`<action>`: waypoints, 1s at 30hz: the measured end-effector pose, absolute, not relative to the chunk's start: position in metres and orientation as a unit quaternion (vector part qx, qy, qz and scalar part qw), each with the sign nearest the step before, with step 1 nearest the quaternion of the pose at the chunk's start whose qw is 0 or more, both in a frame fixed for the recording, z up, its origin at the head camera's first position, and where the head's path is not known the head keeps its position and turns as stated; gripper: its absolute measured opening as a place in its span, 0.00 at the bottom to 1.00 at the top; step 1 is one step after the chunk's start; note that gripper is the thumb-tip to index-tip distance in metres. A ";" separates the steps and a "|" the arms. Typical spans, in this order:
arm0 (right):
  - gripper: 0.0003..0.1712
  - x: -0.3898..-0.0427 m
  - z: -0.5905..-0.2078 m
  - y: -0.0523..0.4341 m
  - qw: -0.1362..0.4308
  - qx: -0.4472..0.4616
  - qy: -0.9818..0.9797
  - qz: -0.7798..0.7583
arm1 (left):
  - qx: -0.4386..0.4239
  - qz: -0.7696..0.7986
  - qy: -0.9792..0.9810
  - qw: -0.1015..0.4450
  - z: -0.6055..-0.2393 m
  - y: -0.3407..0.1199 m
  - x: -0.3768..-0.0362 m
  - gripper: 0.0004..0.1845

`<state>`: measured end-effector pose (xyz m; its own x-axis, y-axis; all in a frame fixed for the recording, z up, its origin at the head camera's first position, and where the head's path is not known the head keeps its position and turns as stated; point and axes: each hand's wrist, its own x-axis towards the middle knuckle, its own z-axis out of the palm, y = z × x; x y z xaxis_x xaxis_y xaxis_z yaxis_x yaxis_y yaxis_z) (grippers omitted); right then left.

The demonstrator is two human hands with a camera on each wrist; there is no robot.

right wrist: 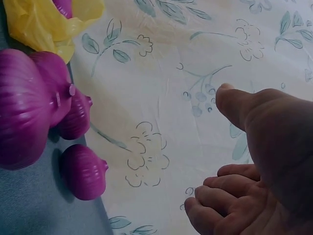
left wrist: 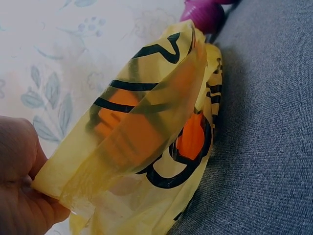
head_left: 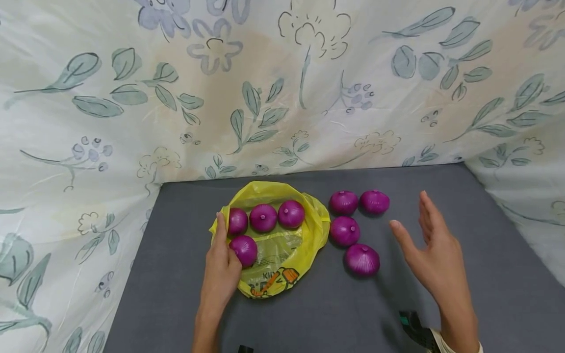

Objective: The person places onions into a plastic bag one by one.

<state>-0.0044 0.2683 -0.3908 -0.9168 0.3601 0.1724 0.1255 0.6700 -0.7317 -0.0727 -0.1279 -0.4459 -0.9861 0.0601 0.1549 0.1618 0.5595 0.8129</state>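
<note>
A yellow plastic bag (head_left: pixel 315 220) lies with its mouth spread wide on the dark table, an orange and black print on its front. Inside it sit several purple onions (head_left: pixel 263 218). My left hand (head_left: pixel 220 267) pinches the bag's left rim between thumb and fingers, as the left wrist view shows up close. Just right of the bag, several more onions (head_left: pixel 363 260) rest in a loose cluster on the table. My right hand (head_left: pixel 434 260) hovers to the right of that cluster, thumb and fingers spread apart, holding nothing; in the right wrist view the onions (right wrist: pixel 84 172) are at the left.
Behind the table hangs a pale cloth (head_left: pixel 282 113) with leaves and flowers, which also drapes along both sides. The dark grey tabletop (head_left: pixel 167 294) reaches to the cloth at the back. A dark strap (head_left: pixel 417 331) circles my right wrist.
</note>
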 end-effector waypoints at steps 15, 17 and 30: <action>0.62 -0.005 -0.411 0.268 0.026 -0.105 -0.922 0.372 | -0.059 -0.463 -0.883 0.054 -0.447 -0.131 -0.073 0.46; 0.63 -0.005 -0.413 0.268 0.007 -0.101 -0.921 0.377 | -0.058 -0.464 -0.882 0.054 -0.447 -0.131 -0.073 0.46; 0.73 -0.007 -0.433 0.265 -0.075 -0.069 -0.924 0.368 | -0.058 -0.457 -0.886 0.056 -0.447 -0.133 -0.071 0.45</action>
<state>-0.0070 0.2652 -0.4329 -0.9792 0.0726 -0.1896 0.1831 0.7196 -0.6699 -0.0709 -0.1333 -0.4473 -0.9869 0.0525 0.1525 0.1547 0.5750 0.8034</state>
